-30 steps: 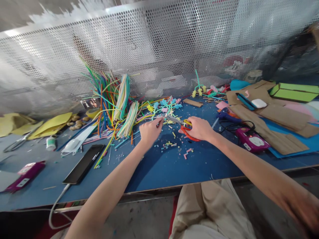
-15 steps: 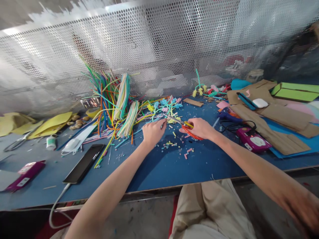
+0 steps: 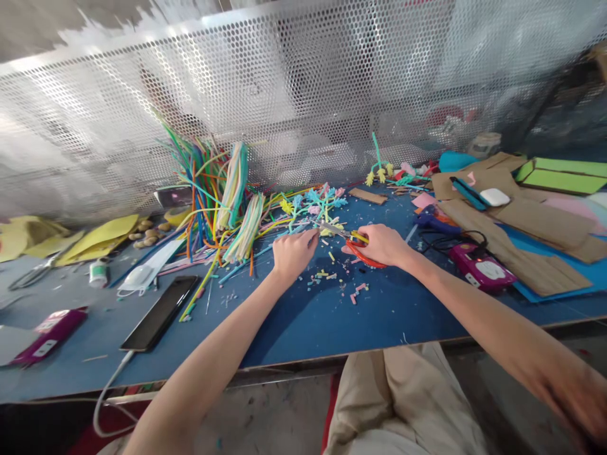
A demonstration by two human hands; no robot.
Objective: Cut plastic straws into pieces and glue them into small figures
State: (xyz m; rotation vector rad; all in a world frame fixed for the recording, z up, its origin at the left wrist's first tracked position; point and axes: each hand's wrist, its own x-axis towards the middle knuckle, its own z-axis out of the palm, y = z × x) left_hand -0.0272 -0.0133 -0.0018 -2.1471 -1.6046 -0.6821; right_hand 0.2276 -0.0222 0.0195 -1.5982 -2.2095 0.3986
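Near the middle of the blue table, my right hand [image 3: 383, 245] is closed around a pair of scissors [image 3: 366, 256] with red and yellow handles. Their metal blades point left, toward the fingertips of my left hand [image 3: 293, 254]. That hand is closed in a pinch, back turned up, and whatever is between its fingers is too small or hidden to name. Just behind the blades lie fuzzy pipe-cleaner sprigs [image 3: 326, 201] in blue, pink and yellow. Small cut bits [image 3: 324, 275] of pipe cleaner are scattered below the hands.
Bundles of pipe cleaners [image 3: 233, 189] stand left of centre, before a perforated metal panel [image 3: 303, 82]. A plugged-in phone [image 3: 160, 313] lies front left. On the right are a purple device [image 3: 481, 265], a glue gun [image 3: 436, 220] and cardboard pieces [image 3: 516, 246].
The scissor blades look closer together, with their tips a little further right. My left fingertips have shifted very slightly; my right hand stays in nearly the same place.
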